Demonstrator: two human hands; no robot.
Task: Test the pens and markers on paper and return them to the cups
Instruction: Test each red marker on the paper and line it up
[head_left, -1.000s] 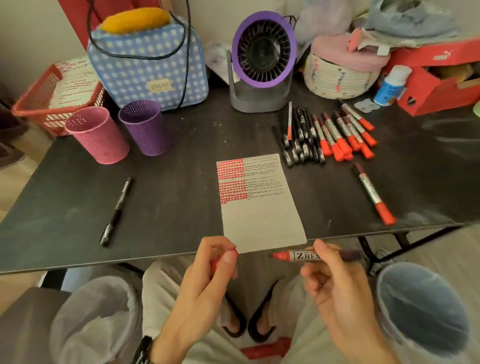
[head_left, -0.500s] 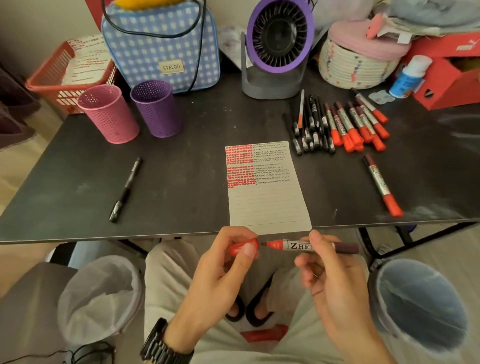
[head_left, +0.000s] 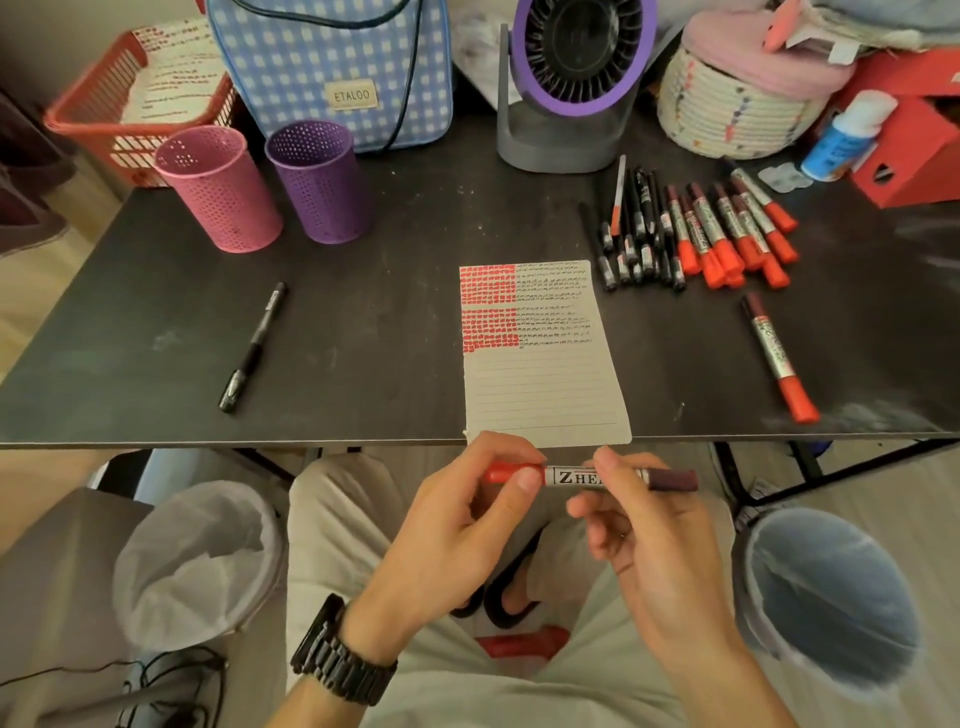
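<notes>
My worktop (head_left: 395, 322) is a dark, matt board, scuffed with pale dusty smears. On it lies a sheet of lined paper (head_left: 545, 384), matt and off-white. The pink cup (head_left: 221, 189) and purple cup (head_left: 318, 182) look like perforated metal with a smooth painted finish. The marker (head_left: 597, 475) I hold has a glossy printed label and a smooth red plastic cap (head_left: 506, 473). My watch strap (head_left: 340, 660) is black, linked and slightly shiny. The checked bag (head_left: 332, 62) is soft cloth.
</notes>
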